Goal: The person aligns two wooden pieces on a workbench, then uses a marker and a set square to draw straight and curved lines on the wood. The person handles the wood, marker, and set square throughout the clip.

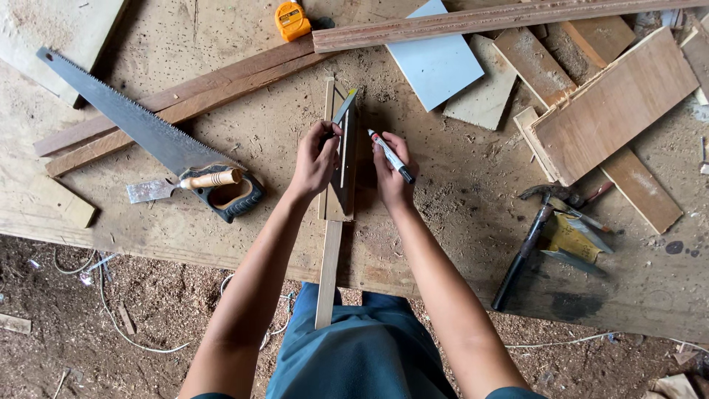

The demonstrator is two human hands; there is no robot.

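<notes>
Two hands steady a square on a thin wood strip, marker at the ready.

The narrow wood strip (329, 258) lies lengthwise on the workbench (244, 140), its near end jutting past the bench edge toward the person's lap. A dark metal square (346, 159) sits along the strip's far part. The left hand (314, 159) reaches forward with the arm nearly straight, fingers curled over the square and strip, pressing them down. The right hand (391, 177) rests just beside the square's right edge, closed around a marker (391, 157) with a white barrel and red tip that points up and left. To the left lie a handsaw (140, 125) and a chisel (185, 185) across its handle; to the right, a hammer (528, 244). A yellow tape measure (292, 20) sits at the far edge, among loose boards (613, 103) and sawdust.
</notes>
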